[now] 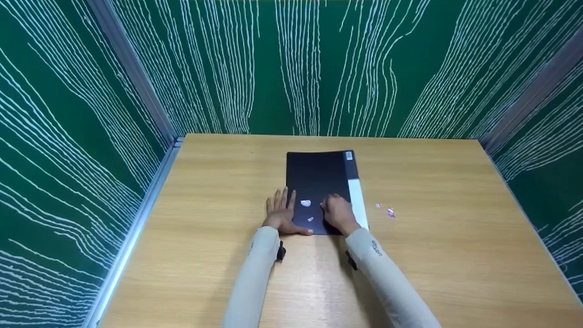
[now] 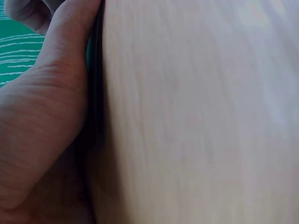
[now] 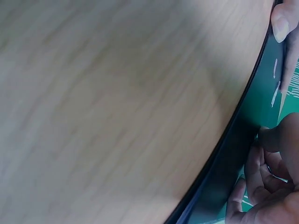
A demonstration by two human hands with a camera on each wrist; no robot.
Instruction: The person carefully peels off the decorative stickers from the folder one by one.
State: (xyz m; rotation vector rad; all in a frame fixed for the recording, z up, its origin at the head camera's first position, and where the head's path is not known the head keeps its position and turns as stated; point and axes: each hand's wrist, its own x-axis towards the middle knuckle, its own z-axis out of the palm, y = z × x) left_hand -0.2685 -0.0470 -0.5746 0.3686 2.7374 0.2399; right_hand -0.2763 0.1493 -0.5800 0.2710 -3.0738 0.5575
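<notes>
A black folder (image 1: 316,175) lies flat on the table, with a pale strip (image 1: 358,200) along its right side. My left hand (image 1: 281,212) rests spread over the folder's lower left edge, its thumb (image 2: 70,37) along the near edge. My right hand (image 1: 339,213) has curled fingers with their tips on the cover, beside a small pale spot. Whether the fingers pinch anything there is too small to tell. In the right wrist view, thumb and fingers of the right hand (image 3: 275,172) meet at the cover. Two whitish torn scraps (image 1: 305,203) lie between the hands.
A white label (image 1: 349,155) sits in the folder's top right corner. Two small pinkish-white scraps (image 1: 391,212) lie on the wooden table (image 1: 432,182) to its right. Green walls (image 1: 264,68) with white wavy lines enclose the table's back and sides.
</notes>
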